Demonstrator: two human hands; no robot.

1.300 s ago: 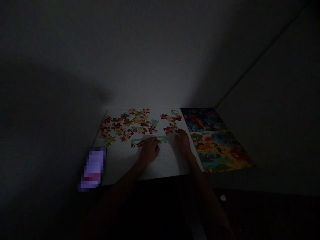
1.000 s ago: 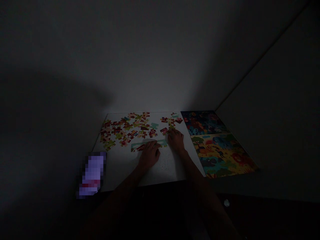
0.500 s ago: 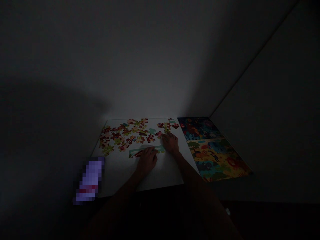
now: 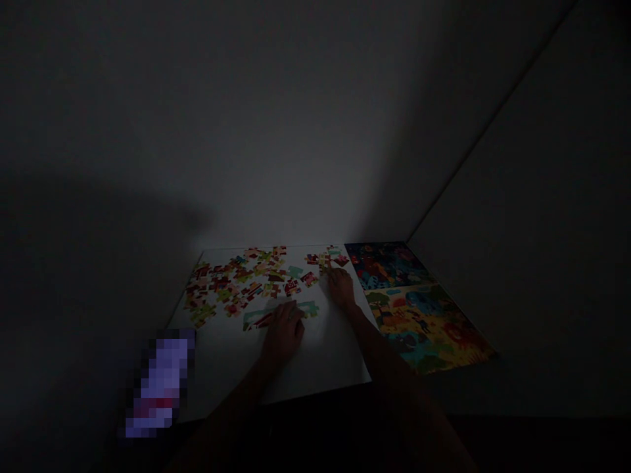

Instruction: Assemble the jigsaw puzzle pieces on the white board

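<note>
In the dim head view, a joined strip of jigsaw puzzle pieces point(image 4: 254, 318), pale green with dark red, lies on the white table point(image 4: 305, 371). My left hand point(image 4: 284, 332) rests over the middle of this strip with its fingers laid out, hiding part of it. Beyond the strip's right end, my right hand point(image 4: 341, 287) reaches with fingers stretched to a small group of yellow-green and red puzzle pieces point(image 4: 324, 260). No piece shows in its fingers. A loose red and pink piece point(image 4: 309, 279) lies just left of that hand, beside a dark red piece point(image 4: 292, 287).
Many loose puzzle pieces point(image 4: 227, 282) spread over the table's left half. Two picture panels stand out at right: a dark blue one point(image 4: 384, 263) and a yellow one with animals point(image 4: 428, 325). A blurred purple object point(image 4: 165, 371) is at the left edge. A wall point(image 4: 276, 164) rises behind.
My right hand has moved away from the red and pink piece, toward the yellow-green group farther back. My left hand stays on the strip. The whole scene sits slightly lower in view.
</note>
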